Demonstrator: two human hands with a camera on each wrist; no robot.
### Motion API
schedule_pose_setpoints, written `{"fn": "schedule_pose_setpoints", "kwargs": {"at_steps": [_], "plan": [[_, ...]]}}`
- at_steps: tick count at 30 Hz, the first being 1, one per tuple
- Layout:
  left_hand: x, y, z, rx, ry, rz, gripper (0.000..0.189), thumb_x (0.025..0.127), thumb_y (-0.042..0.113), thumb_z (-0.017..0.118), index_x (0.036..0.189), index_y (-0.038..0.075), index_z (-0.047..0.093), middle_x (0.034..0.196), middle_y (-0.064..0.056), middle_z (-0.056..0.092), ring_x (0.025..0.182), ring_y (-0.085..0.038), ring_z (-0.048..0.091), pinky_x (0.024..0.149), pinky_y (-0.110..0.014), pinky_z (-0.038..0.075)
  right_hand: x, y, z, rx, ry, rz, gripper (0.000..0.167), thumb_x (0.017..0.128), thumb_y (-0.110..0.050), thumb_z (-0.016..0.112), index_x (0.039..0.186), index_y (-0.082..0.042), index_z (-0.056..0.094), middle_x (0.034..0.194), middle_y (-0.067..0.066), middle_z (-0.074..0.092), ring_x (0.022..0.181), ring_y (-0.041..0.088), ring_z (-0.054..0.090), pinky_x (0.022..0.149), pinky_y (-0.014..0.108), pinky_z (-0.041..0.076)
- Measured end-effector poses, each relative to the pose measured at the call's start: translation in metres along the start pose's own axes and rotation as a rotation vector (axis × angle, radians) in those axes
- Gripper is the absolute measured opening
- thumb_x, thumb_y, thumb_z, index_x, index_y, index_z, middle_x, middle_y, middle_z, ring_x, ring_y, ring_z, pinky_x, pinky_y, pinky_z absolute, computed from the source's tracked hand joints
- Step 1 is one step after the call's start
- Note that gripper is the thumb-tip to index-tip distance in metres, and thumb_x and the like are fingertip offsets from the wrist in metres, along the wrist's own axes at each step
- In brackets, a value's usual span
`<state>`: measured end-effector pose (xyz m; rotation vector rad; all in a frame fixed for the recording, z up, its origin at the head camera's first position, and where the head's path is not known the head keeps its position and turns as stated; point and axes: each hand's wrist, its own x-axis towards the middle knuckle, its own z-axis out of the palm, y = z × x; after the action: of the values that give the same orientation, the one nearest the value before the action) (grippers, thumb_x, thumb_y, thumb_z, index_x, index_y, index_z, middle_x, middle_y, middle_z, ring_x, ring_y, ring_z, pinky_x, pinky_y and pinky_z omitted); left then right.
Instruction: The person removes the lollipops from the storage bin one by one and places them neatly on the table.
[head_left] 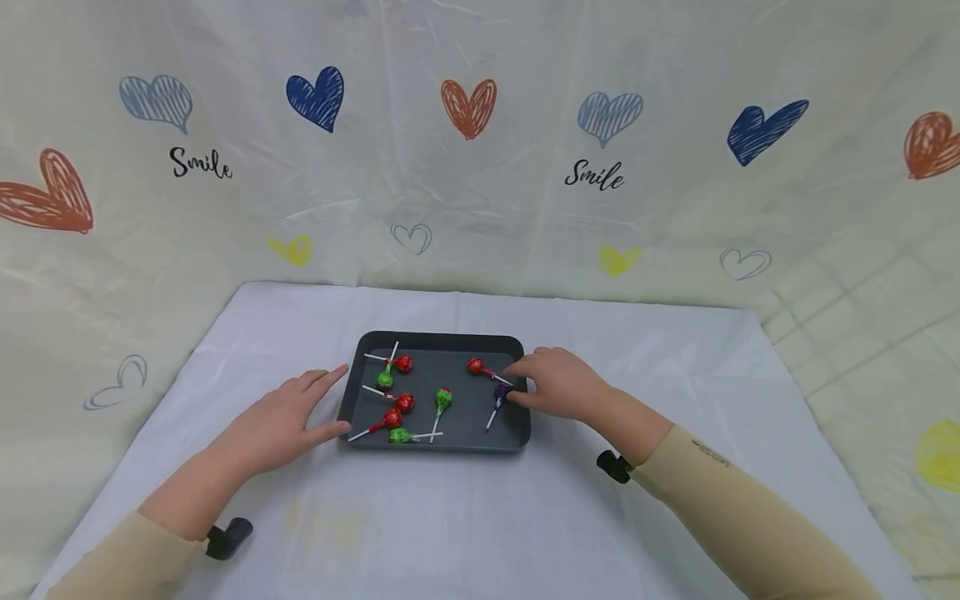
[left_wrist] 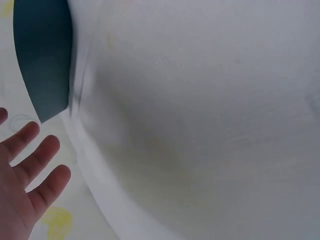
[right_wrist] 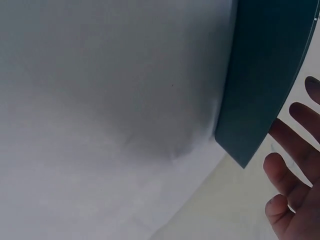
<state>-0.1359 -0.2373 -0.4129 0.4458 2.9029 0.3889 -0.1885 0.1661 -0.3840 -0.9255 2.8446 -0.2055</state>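
A dark grey tray (head_left: 465,442) holds several wrapped lollipops. On its left side lie red ones (head_left: 405,402) and green ones, some with sticks crossing. At the right are a red lollipop (head_left: 476,366) and a purple lollipop (head_left: 502,390). My right hand (head_left: 558,383) reaches over the right rim, thumb and forefinger apart, their tips right by the purple lollipop and the red one's stick. My left hand (head_left: 273,421) is at the left rim, fingers extended and thumb spread, holding nothing. In the wrist views, the tray's outer wall (right_wrist: 270,65) hides the lollipops.
A white cloth (head_left: 450,525) covers the table under the tray. Behind it hangs a pale sheet (head_left: 510,200) printed with hearts and the word "Smile". Each wrist wears a small black camera mount (head_left: 615,467).
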Motion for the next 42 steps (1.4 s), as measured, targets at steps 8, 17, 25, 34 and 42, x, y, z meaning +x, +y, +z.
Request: {"fn": "schedule_pose_setpoints", "kwargs": {"at_steps": [8, 17, 25, 34, 42], "plan": [[0.010, -0.004, 0.010, -0.219, -0.143, -0.100, 0.105, 0.076, 0.066, 0.074, 0.158, 0.025, 0.022, 0.132, -0.009, 0.049, 0.097, -0.021, 0.053, 0.071, -0.035, 0.049, 0.015, 0.002, 0.007, -0.068, -0.060, -0.003, 0.031, 0.089, -0.033, 0.074, 0.118, -0.020, 0.074, 0.111, -0.002, 0.071, 0.098, 0.018, 0.060, 0.086, 0.036, 0.049], [0.014, -0.008, 0.022, -0.342, -0.168, -0.111, 0.107, 0.073, 0.059, 0.081, 0.157, 0.026, 0.024, 0.123, -0.007, 0.053, 0.080, -0.017, 0.053, 0.065, -0.033, 0.047, 0.026, 0.003, 0.010, -0.127, -0.093, -0.037, 0.030, 0.089, -0.032, 0.076, 0.115, -0.018, 0.076, 0.099, -0.001, 0.068, 0.090, 0.017, 0.061, 0.083, 0.036, 0.050], [0.017, -0.010, 0.025, -0.388, -0.198, -0.139, 0.107, 0.075, 0.054, 0.082, 0.158, 0.026, 0.020, 0.123, -0.008, 0.053, 0.078, -0.018, 0.054, 0.065, -0.033, 0.047, 0.031, 0.005, 0.014, -0.158, -0.102, -0.047, 0.027, 0.088, -0.032, 0.077, 0.110, -0.017, 0.078, 0.097, -0.002, 0.069, 0.088, 0.016, 0.062, 0.082, 0.036, 0.051], [0.021, -0.013, 0.023, -0.396, -0.229, -0.137, 0.108, 0.077, 0.050, 0.081, 0.159, 0.026, 0.015, 0.124, -0.008, 0.051, 0.081, -0.019, 0.053, 0.066, -0.034, 0.046, 0.034, 0.003, 0.016, -0.196, -0.091, -0.079, 0.024, 0.086, -0.028, 0.079, 0.109, -0.022, 0.078, 0.095, -0.004, 0.069, 0.087, 0.016, 0.061, 0.079, 0.036, 0.049], [0.021, -0.012, 0.022, -0.383, -0.228, -0.136, 0.109, 0.077, 0.050, 0.082, 0.160, 0.025, 0.015, 0.122, -0.009, 0.052, 0.081, -0.019, 0.053, 0.066, -0.034, 0.046, 0.035, 0.000, 0.015, -0.195, -0.111, -0.076, 0.027, 0.088, -0.022, 0.077, 0.114, -0.024, 0.076, 0.104, -0.005, 0.072, 0.098, 0.018, 0.062, 0.084, 0.038, 0.047]]}}
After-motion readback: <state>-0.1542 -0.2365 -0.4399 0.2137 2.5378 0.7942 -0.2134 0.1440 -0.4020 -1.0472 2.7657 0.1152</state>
